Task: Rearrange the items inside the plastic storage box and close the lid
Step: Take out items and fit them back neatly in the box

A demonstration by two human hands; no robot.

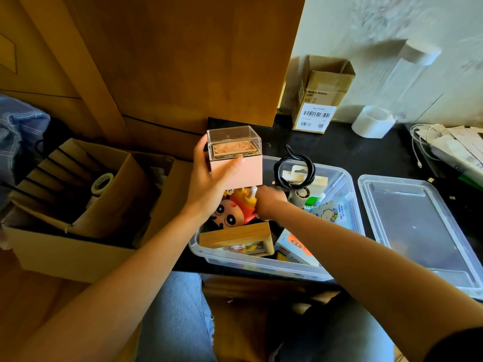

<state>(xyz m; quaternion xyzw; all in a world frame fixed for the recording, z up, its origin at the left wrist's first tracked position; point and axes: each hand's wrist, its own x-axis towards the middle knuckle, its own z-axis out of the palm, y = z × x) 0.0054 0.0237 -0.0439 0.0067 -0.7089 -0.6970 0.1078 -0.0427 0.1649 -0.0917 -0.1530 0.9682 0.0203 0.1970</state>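
The left hand [209, 184] has the pink gift box [235, 159] up in the air, lifted clear over the far-left corner of the clear plastic storage box [261, 262]. Fingers wrap round the back of it and the thumb presses flat on the pink front face, just under the transparent cover. That is a firm, level hold, which looks meant to keep the box upright and out of the way.

Down below, the right hand [269, 202] reaches into the storage box. It sits among the contents beside the cartoon plush doll [230, 218], touching the doll's yellow and red clothing. The fingers are tucked under and hidden, so I cannot tell whether they grip anything or just push. My read: it is clearing a slot for the gift box to go back in.

The storage box sits on the black tabletop at its near edge, packed full. A wooden box [236, 236] lies at the near-left corner, a coiled black cable [294, 169] stands at the far side, and a wet wipes pack [332, 214] lies toward the right wall.

The lid [418, 231] lies flat on the tabletop just beside the storage box's right wall, off and waiting. Rearranging is under way; closing has not begun. A brown cardboard box [322, 94] stands at the far edge by the wall.
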